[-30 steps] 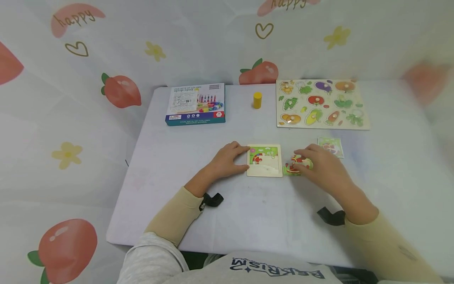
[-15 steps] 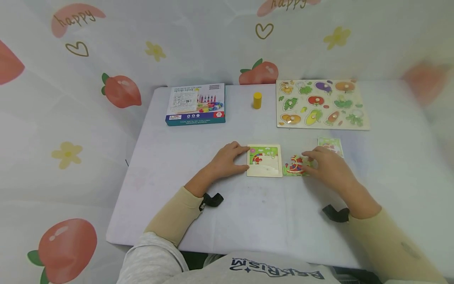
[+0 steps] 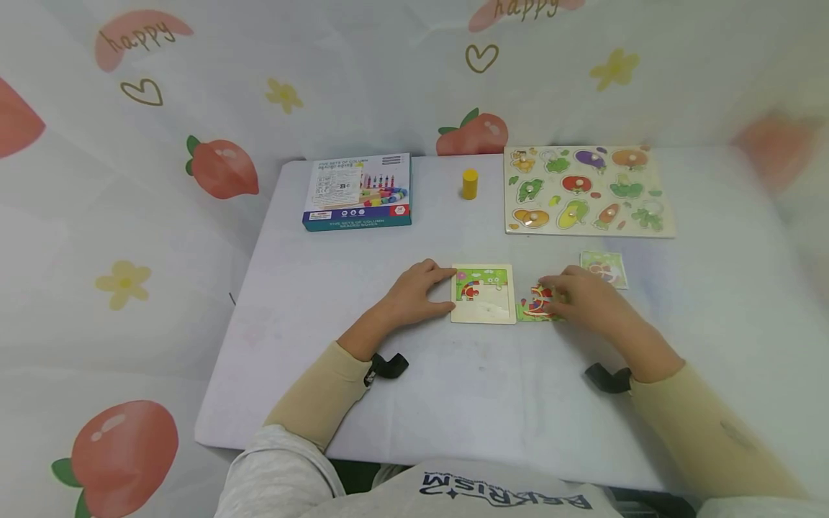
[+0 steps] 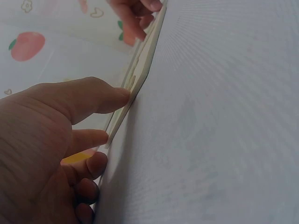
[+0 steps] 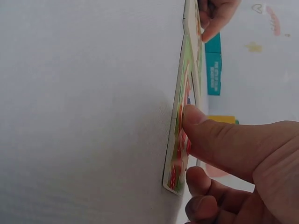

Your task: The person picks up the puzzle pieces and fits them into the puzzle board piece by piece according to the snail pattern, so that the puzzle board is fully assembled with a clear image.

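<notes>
While the left hand (image 3: 416, 292), thumb and forefinger wide, touches the tray (image 3: 484, 310), the right hand (image 3: 591, 299) touches pieces (image 3: 535, 305) just beside the tray's right edge; any pinch is hidden.

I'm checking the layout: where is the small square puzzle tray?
The small square tray lies right of centre in the head view, between the left hand and the loose puzzle pieces.

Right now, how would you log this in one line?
left hand: touching puzzle frame | right hand: at puzzle pieces beside frame | frame: partly filled
</notes>
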`<state>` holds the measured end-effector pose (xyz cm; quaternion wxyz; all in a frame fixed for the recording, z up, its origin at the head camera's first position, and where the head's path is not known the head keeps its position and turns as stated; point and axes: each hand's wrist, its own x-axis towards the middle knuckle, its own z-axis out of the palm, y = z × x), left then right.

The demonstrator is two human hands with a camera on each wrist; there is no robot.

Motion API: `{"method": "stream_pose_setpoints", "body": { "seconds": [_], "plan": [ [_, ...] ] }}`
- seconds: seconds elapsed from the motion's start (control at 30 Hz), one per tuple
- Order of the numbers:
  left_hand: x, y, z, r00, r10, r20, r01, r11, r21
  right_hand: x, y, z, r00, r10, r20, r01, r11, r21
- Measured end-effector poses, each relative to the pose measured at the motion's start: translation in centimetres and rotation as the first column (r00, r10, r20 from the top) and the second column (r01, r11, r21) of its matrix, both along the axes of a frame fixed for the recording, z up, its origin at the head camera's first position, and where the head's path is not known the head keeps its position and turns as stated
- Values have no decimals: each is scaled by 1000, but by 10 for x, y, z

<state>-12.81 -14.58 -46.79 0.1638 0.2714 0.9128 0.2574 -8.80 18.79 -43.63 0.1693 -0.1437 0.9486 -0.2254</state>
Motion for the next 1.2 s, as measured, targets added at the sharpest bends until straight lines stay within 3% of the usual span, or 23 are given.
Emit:
{"method": "stream_pose_setpoints", "body": {
  "seconds": [0.23, 0.6, 0.83, 1.2],
  "plan": [
    [0, 1, 0, 1000, -2, -11, 3, 1000, 7, -2, -2, -2, 999, -46, -1, 46, 999, -25],
    [1, 1, 1, 1000, -1, -5, 1, 1000, -9, 1, -6, 0, 998, -48, -42, 45, 997, -68],
    [1, 1, 1, 1000, 0, -6, 0, 1000, -5, 3, -5, 0, 993, -8, -116, 6, 1000, -18],
    [0, 2, 0, 1000, 5, -3, -5, 1000, -6, 6, -2, 1, 976, 45, -214, -50, 999, -20]
  ]
}}
